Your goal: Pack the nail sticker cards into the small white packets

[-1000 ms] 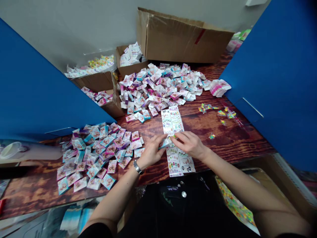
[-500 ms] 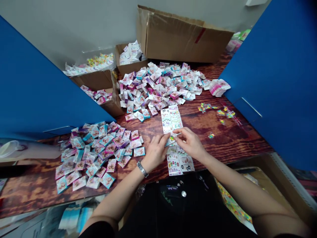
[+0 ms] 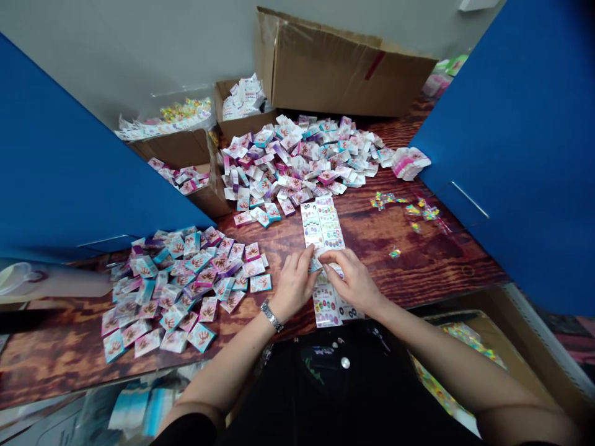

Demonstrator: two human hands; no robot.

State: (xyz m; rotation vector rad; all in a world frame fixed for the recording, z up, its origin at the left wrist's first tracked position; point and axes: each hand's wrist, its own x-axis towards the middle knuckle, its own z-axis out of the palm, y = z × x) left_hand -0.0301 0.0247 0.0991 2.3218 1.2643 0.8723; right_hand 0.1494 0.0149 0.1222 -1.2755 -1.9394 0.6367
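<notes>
My left hand [image 3: 294, 286] and right hand [image 3: 354, 282] pinching a small sticker sheet [image 3: 320, 260] above the tabletop [image 3: 432, 272].
Both hands are curled and nearly closed, fingertips meeting on the sheet, though my fingers partly hide the exact grip. It sits at the join of two longer printed strips [image 3: 323, 226] lying flat. It looks light, thin and easy to crease, so the edges seem the best place to hold it. Heaps of small card packets [image 3: 186, 291] lie to my left and ahead.
</notes>
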